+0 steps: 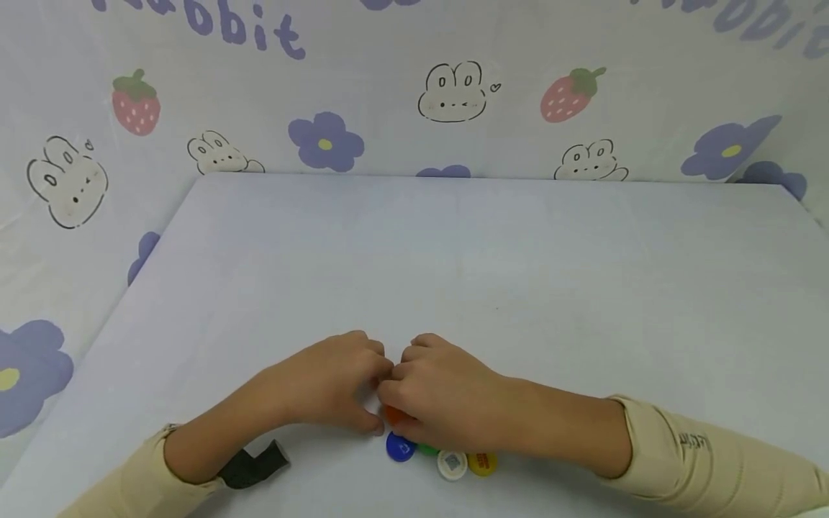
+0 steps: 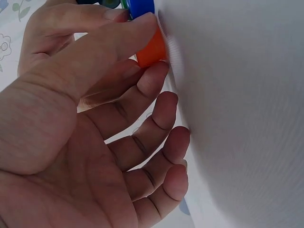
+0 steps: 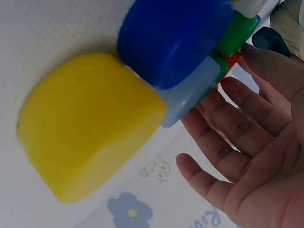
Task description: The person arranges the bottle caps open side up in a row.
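Observation:
Several small round-topped coloured pieces lie close together at the front of the table. In the head view, a blue piece [image 1: 401,447], a white piece [image 1: 452,465] with a square print, and a yellow piece [image 1: 482,463] with red marks show below my right hand [image 1: 453,396]. A green piece [image 1: 427,450] is mostly covered. My right thumb and index finger are bent around an orange piece [image 2: 152,50], partly hidden by the fingers. My left hand [image 1: 337,381] lies close beside it, fingers loosely curved and apart, thumb and index tips at the orange piece's edges.
A dark bent object [image 1: 255,466] lies by the left forearm, partly under the sleeve. The white tabletop [image 1: 486,266] stretches out beyond the hands. Behind it hangs a cloth [image 1: 388,93] printed with rabbits, strawberries and flowers.

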Tool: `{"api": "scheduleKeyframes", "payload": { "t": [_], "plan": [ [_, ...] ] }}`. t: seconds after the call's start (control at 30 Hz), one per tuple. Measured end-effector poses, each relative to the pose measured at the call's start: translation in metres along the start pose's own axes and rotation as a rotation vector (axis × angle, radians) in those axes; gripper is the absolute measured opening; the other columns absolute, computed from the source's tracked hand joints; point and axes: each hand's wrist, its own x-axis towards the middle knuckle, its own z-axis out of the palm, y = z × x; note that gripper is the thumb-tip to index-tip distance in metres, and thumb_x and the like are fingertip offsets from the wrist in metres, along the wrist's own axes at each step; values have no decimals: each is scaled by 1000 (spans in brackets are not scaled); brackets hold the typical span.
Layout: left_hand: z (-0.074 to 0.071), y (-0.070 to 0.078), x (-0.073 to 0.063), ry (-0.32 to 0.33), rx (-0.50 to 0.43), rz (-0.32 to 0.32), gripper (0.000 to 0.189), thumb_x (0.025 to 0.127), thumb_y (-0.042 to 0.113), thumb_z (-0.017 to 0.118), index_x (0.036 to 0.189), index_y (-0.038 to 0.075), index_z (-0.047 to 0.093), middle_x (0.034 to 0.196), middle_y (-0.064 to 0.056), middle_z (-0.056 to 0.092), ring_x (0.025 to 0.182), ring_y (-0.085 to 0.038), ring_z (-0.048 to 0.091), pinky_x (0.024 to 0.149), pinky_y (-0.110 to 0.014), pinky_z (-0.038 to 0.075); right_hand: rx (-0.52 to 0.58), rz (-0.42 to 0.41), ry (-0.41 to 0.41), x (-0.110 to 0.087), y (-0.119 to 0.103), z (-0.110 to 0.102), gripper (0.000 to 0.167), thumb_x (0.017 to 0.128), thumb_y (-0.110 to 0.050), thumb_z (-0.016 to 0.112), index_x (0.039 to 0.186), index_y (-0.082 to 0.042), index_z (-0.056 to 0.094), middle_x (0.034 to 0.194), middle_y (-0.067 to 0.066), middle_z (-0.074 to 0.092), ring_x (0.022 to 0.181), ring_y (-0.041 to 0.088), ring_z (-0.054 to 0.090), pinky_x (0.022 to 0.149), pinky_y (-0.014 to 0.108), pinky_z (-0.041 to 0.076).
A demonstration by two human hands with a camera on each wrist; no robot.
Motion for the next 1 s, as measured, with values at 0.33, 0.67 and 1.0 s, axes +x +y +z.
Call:
{"api": "scheduleKeyframes", "payload": {
  "t": [0.33,0.67,1.0],
  "plan": [
    [2,-1,0,16,-12,12,23,77,25,88,87,18,69,74,11,51,74,-11,44,66,-27,38,37,5,-34,0,1,-4,12,89,-21,78,86,-18,67,74,-12,61,70,8,50,83,29,46],
    [-2,0,-1,33,-45,-32,24,76,29,89,81,20,68,71,10,52,72,-12,46,64,-28,39,60,-10,93,-1,2,2,19,86,-19,77,85,-16,58,70,-12,52,63,10,41,71,26,40],
    [-13,-5,-10,88,-68,-9,17,81,24,85,88,19,70,83,11,60,80,-10,52,72,-28,46,335,48,93,-1,7,-3,11,91,-13,76,93,-14,65,81,-7,60,66,3,50,71,22,47]
  ]
}}
